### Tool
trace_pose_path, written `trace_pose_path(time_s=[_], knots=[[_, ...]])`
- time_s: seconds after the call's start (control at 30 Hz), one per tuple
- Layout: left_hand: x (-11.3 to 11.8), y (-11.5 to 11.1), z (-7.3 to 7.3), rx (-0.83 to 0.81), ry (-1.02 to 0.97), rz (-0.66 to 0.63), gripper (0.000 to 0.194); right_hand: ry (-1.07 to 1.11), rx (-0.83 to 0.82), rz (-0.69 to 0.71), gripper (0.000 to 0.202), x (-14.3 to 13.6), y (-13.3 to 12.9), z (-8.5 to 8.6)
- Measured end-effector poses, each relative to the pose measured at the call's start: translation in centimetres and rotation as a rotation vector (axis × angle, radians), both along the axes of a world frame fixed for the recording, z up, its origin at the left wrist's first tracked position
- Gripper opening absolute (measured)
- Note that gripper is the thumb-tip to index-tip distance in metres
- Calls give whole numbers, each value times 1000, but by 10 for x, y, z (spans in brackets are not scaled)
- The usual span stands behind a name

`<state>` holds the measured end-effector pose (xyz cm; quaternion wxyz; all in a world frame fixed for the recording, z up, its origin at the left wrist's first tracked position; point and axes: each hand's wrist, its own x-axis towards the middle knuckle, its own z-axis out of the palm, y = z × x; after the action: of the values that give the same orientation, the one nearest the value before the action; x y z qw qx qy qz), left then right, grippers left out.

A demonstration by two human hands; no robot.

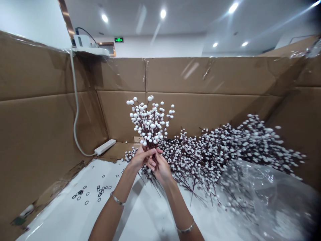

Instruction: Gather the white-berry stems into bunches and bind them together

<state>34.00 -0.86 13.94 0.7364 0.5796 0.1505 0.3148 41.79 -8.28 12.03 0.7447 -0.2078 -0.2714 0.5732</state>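
Note:
A bunch of white-berry branches (pixel 151 122) stands upright in the middle of the view, its dark stems gathered at the bottom. My left hand (pixel 141 158) is closed round the stems from the left side. From the right, my right hand (pixel 160 165) also grips the stems, and the fingers of both hands meet there. Behind and to the right lies a large pile of similar white-berry branches (pixel 205 150). Small black rings (pixel 100 190) are scattered on the white surface (pixel 67 221) left of my hands.
Cardboard walls (pixel 188 110) rise at the back and sides. A white power strip (pixel 105 146) with a cable (pixel 76 113) lies at the back left corner. Clear plastic wrapping (pixel 273 190) covers part of the right side. A white device (pixel 82 41) sits above the back left corner.

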Motion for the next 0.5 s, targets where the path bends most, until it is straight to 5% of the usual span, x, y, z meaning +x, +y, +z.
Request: trace_pose_path(time_s=[0.3,0.5], knots=[[-5,-5,3,-6,-8,-37,49,-148,66,-14,45,-1,2,-4],[-13,9,4,72,70,-335,44,-195,75,8,46,-6,0,-5]])
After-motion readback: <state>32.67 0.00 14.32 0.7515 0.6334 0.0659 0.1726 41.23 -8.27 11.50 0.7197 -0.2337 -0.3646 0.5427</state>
